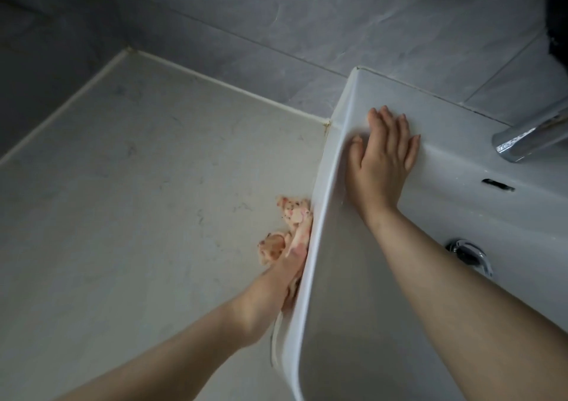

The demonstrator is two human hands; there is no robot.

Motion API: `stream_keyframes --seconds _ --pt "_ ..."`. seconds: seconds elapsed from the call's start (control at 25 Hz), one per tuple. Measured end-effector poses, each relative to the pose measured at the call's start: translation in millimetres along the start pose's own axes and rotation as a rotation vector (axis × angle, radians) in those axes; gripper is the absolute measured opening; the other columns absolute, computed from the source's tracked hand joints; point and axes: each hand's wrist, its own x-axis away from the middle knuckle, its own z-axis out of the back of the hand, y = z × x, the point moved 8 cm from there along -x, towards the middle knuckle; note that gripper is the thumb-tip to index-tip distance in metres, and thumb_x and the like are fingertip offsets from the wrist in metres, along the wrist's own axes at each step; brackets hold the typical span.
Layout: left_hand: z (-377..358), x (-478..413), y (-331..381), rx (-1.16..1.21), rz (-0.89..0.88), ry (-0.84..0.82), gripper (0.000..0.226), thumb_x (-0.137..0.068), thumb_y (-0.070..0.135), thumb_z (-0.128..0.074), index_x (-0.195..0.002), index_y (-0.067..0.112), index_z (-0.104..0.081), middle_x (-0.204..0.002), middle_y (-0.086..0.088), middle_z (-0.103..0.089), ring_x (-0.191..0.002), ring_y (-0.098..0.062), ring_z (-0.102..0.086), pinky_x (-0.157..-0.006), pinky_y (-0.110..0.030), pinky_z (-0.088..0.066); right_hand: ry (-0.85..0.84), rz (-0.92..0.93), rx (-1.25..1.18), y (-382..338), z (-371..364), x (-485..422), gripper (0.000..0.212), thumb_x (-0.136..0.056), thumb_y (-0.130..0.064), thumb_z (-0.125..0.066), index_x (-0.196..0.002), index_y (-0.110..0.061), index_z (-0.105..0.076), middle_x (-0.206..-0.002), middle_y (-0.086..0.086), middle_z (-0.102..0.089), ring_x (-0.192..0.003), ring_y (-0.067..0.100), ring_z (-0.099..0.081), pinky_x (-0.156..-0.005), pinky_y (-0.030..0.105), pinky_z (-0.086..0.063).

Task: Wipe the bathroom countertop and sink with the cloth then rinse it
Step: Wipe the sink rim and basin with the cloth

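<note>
A pink patterned cloth [290, 216] lies on the pale marbled countertop [138, 170], pushed against the outer left wall of the white sink [325, 185]. My left hand [295, 259] holds the cloth there; its fingers are partly hidden by the cloth and the sink's rim. My right hand [384, 151] lies flat, fingers straight, on the sink's back ledge at the far left corner, its forearm crossing the basin.
A chrome tap [528, 139] juts over the basin from the right. The chrome drain [468, 254] and an overflow slot [498, 184] are in the basin. Grey tiled walls [307, 31] meet the countertop at the back and left. A dark object sits at the top right.
</note>
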Motion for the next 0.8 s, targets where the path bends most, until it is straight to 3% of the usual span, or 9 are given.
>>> stream_keyframes --seconds 0.12,0.2,0.28,0.36,0.44,0.56,0.64,0.72,0.8 --pt "4.5 -28.5 28.8 -0.204 -0.148 -0.019 0.069 -0.082 0.072 -0.032 -0.130 0.023 -0.043 -0.134 0.003 -0.044 -0.132 -0.011 -0.034 -0.112 -0.039 -0.025 -0.060 -0.032 -0.017 -0.1 -0.2 -0.6 0.053 -0.086 -0.028 -0.035 -0.132 -0.008 -0.052 -0.142 0.010 -0.047 -0.137 0.034 -0.033 -0.113 0.044 -0.011" --pt "8.8 -41.5 41.0 -0.183 -0.233 0.010 0.059 -0.090 0.064 -0.030 -0.137 0.028 -0.038 -0.133 0.016 -0.040 -0.126 0.001 -0.032 -0.093 -0.012 -0.036 -0.129 -0.033 -0.023 1.5 -0.8 -1.2 0.053 -0.089 -0.030 -0.034 -0.136 -0.010 -0.047 -0.147 0.008 -0.042 -0.141 0.031 -0.027 -0.114 0.042 -0.007" --pt "3.0 -30.7 42.8 -0.130 -0.183 -0.005 0.050 -0.097 0.049 -0.030 -0.142 0.029 -0.030 -0.128 0.024 -0.038 -0.118 0.012 -0.035 -0.073 0.001 -0.036 -0.177 -0.021 -0.025 2.5 -0.8 -0.9 0.052 -0.091 -0.028 -0.038 -0.140 -0.011 -0.043 -0.149 0.007 -0.038 -0.142 0.030 -0.023 -0.115 0.041 -0.005" --pt "-7.8 2.2 27.4 -0.060 -0.054 0.018 0.037 -0.100 0.042 -0.025 -0.135 0.033 -0.031 -0.120 0.036 -0.045 -0.105 0.026 -0.040 -0.074 0.006 -0.033 -0.203 -0.007 -0.012 1.9 -1.0 0.2 0.052 -0.092 -0.026 -0.039 -0.141 -0.011 -0.040 -0.151 0.007 -0.035 -0.143 0.031 -0.021 -0.115 0.043 -0.005" --pt "-19.0 26.0 15.2 0.006 0.015 -0.056 0.035 -0.097 0.047 -0.026 -0.124 0.035 -0.045 -0.112 0.027 -0.062 -0.107 0.012 -0.054 -0.092 -0.011 -0.041 -0.234 -0.010 0.004 0.2 -1.8 1.3 0.051 -0.093 -0.024 -0.041 -0.143 -0.012 -0.037 -0.153 0.006 -0.031 -0.144 0.030 -0.018 -0.116 0.043 -0.004" --pt "-14.9 -1.1 25.3 0.060 0.048 -0.009 0.040 -0.098 0.046 -0.030 -0.114 0.022 -0.058 -0.105 0.004 -0.066 -0.101 -0.014 -0.061 -0.095 -0.033 -0.045 -0.349 -0.043 0.026 0.3 -1.2 -1.0 0.055 -0.096 -0.022 -0.041 -0.148 -0.015 -0.026 -0.157 0.003 -0.020 -0.146 0.027 -0.008 -0.116 0.040 0.001" --pt "-13.8 -6.2 42.6 0.100 -0.011 -0.025 0.048 -0.099 0.046 -0.032 -0.123 0.012 -0.054 -0.112 -0.012 -0.061 -0.101 -0.022 -0.059 -0.094 -0.038 -0.044 -0.423 -0.036 0.042 0.0 0.6 -1.4 0.057 -0.097 -0.023 -0.041 -0.150 -0.016 -0.020 -0.159 0.002 -0.014 -0.146 0.025 -0.004 -0.116 0.039 0.002" --pt "-16.3 7.3 47.2 0.042 -0.053 -0.069 0.052 -0.100 0.044 -0.029 -0.138 0.011 -0.041 -0.132 -0.016 -0.050 -0.119 -0.024 -0.050 -0.105 -0.041 -0.037 -0.462 -0.020 0.056 0.9 2.2 1.0 0.059 -0.097 -0.023 -0.040 -0.150 -0.017 -0.017 -0.159 0.001 -0.010 -0.147 0.024 -0.002 -0.117 0.038 0.001" --pt "-17.2 21.6 29.5 -0.087 0.094 0.043 0.056 -0.100 0.044 -0.024 -0.144 0.009 -0.030 -0.143 -0.012 -0.040 -0.128 -0.018 -0.044 -0.108 -0.034 -0.034 -0.465 -0.018 0.048 0.4 3.0 4.0 0.060 -0.096 -0.023 -0.041 -0.150 -0.017 -0.016 -0.159 0.001 -0.010 -0.147 0.024 -0.001 -0.117 0.038 -0.001"
